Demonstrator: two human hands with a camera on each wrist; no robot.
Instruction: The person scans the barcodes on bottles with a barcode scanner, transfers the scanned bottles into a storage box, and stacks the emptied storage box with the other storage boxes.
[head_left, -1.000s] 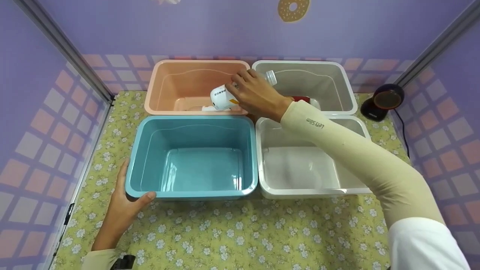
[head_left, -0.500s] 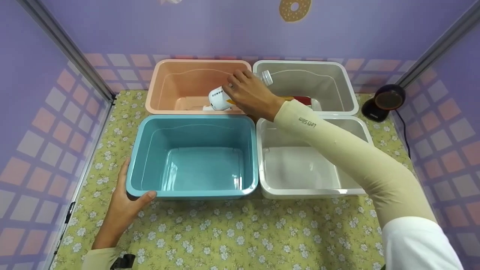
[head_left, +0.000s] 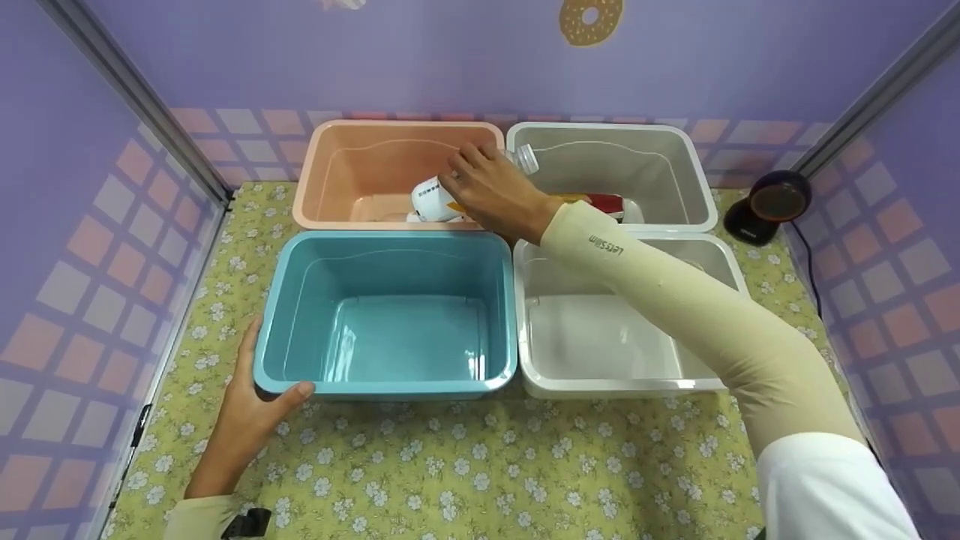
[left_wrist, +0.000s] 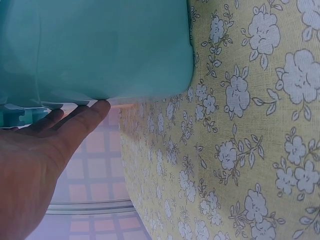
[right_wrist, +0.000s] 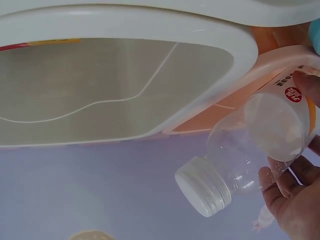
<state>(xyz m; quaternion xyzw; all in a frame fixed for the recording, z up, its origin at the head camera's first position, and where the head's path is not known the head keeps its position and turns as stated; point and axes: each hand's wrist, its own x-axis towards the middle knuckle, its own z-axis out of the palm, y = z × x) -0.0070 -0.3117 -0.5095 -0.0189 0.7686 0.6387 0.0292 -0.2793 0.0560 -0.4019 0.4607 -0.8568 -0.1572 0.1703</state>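
Observation:
In the head view, my right hand (head_left: 495, 189) grips a clear plastic bottle (head_left: 435, 199) with a white screw cap and a white label. The bottle is tilted over the right part of the orange tub (head_left: 397, 129), its cap end towards the grey tub (head_left: 600, 129). The right wrist view shows the bottle (right_wrist: 235, 150) between my thumb and fingers. My left hand (head_left: 251, 401) rests at the front left corner of the blue tub (head_left: 386, 387), thumb at the front rim. In the left wrist view, straight fingers (left_wrist: 82, 120) touch the blue tub's outside below its rim.
A white tub (head_left: 615, 385) stands at the front right, partly under my right forearm. The grey tub holds a red and yellow package (head_left: 604, 202). White items (head_left: 416, 217) lie in the orange tub. A black device (head_left: 766, 206) with a cable stands by the right wall.
My right hand and the bottle have shifted slightly left and a little lower over the orange tub. My left hand stays at the blue tub's corner.

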